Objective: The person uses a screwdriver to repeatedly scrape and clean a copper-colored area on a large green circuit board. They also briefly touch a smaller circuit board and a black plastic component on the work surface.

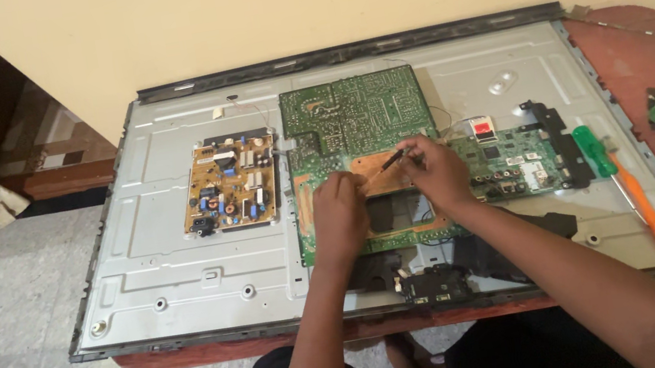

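Metal back panel (183, 268) carrying boards — right hand (436, 174) pinching thin tool (388, 163) over green board (352, 119); left hand (339, 217) resting clenched just beside, grasping nothing visible; yellow board (231, 182) lying left.

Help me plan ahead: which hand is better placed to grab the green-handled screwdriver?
Right. The right hand is nearer the green-handled screwdriver, though it holds a thin tool; the left hand rests on the green board.

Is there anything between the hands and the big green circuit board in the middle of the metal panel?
Nothing visible. The left hand rests directly on the green circuit board, and the right hand holds a thin tool with its tip on the board. The screwdrivers lie off to the right.
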